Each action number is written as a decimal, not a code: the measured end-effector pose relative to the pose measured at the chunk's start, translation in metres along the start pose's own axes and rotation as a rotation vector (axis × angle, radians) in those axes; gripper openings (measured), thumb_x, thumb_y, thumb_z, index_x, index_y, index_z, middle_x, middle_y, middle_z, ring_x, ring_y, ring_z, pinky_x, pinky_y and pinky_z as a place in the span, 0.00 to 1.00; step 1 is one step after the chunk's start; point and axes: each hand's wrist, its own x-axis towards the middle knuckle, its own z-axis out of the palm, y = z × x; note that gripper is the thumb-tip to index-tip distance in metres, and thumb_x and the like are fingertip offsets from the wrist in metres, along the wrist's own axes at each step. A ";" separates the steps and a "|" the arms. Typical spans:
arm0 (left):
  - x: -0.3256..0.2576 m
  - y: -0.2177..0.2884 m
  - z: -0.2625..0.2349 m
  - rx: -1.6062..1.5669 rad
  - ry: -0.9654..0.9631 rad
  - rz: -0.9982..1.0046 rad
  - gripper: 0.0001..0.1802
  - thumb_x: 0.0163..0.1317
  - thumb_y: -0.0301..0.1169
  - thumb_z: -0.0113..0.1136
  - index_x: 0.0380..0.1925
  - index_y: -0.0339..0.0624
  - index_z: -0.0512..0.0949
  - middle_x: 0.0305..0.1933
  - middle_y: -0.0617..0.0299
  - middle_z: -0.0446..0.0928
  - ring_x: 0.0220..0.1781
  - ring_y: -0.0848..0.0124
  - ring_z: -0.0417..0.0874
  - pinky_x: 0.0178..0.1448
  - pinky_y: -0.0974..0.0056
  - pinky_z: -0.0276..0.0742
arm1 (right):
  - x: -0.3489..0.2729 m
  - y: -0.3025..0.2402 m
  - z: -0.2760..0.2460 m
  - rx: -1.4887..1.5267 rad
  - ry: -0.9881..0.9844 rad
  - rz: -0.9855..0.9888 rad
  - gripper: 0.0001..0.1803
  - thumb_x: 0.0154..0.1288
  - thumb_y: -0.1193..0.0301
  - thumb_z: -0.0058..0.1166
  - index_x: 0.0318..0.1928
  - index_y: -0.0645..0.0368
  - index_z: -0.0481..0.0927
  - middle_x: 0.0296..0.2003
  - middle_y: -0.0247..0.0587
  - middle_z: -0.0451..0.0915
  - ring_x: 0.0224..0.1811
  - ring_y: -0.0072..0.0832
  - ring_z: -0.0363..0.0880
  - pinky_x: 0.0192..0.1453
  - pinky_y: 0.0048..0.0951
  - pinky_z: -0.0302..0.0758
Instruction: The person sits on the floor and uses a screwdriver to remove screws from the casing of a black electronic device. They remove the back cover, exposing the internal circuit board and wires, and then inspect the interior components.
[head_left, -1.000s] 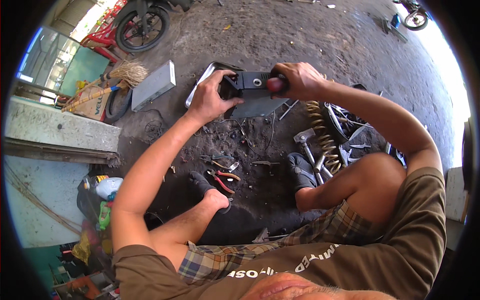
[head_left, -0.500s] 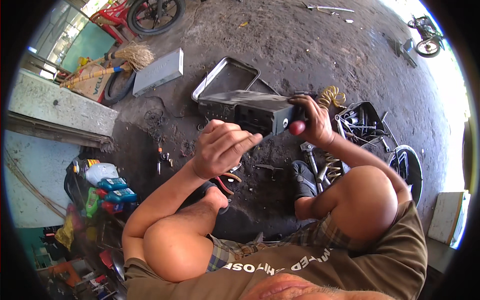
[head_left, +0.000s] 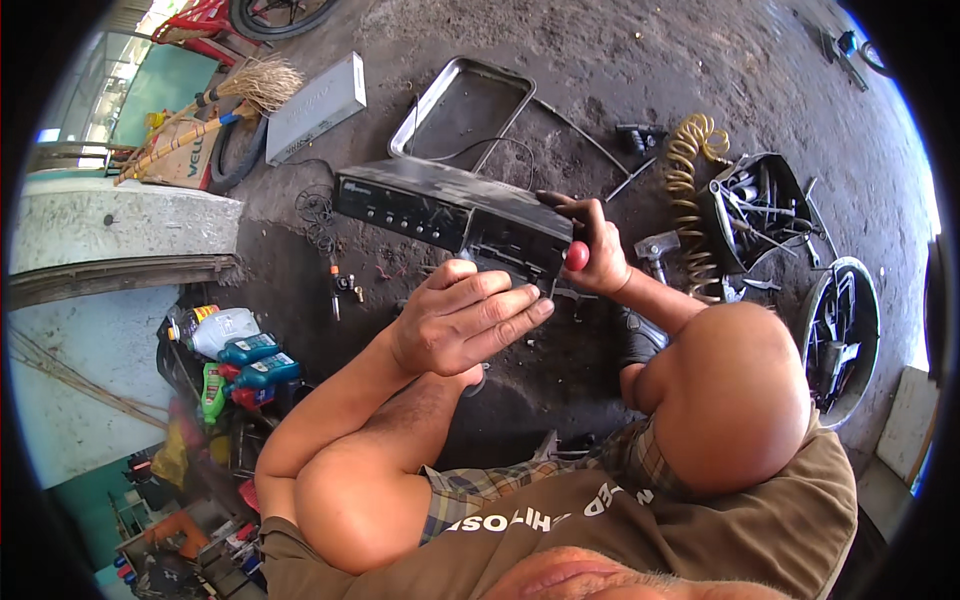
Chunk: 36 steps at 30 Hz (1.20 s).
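A black box-shaped electronic unit, like a disc player, is held up tilted above the ground. Its top is dusty; small round buttons line the front, beside a dark opening at the right. My right hand grips the unit's right end and also has a red rounded handle in it; the rest of that tool is hidden. At the opening's lower edge, my left hand is closed, with its fingertips pressed against the front. Whether a small part is pinched there is hidden.
Beyond the unit lie a metal-rimmed tray and a silver box. On the right are a coiled yellow hose, a hammer, a black tool bin and a round container. Bottles stand left.
The unit has shifted left and turned, so its buttoned front shows more. Both hands moved with it, the left slightly right and down. The head view has shifted too.
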 end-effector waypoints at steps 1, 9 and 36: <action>0.000 -0.002 0.000 -0.006 -0.012 0.016 0.28 0.64 0.45 0.54 0.57 0.45 0.90 0.54 0.62 0.87 0.53 0.67 0.85 0.56 0.60 0.76 | -0.001 -0.002 0.002 0.019 -0.008 0.030 0.38 0.59 0.73 0.76 0.66 0.64 0.69 0.66 0.59 0.81 0.63 0.51 0.88 0.63 0.41 0.87; 0.003 0.000 0.003 -0.071 -0.032 -0.004 0.09 0.53 0.35 0.73 0.32 0.44 0.87 0.57 0.56 0.91 0.52 0.66 0.90 0.56 0.63 0.75 | -0.003 -0.003 0.011 0.103 -0.226 0.106 0.39 0.60 0.75 0.68 0.73 0.66 0.74 0.68 0.54 0.81 0.72 0.41 0.81 0.78 0.42 0.74; -0.061 -0.043 0.011 -0.788 0.656 -1.011 0.56 0.64 0.37 0.79 0.83 0.36 0.53 0.82 0.46 0.63 0.80 0.57 0.68 0.84 0.49 0.63 | -0.012 0.009 -0.012 0.184 -0.150 0.107 0.41 0.57 0.77 0.71 0.73 0.63 0.73 0.71 0.50 0.78 0.75 0.42 0.78 0.80 0.42 0.72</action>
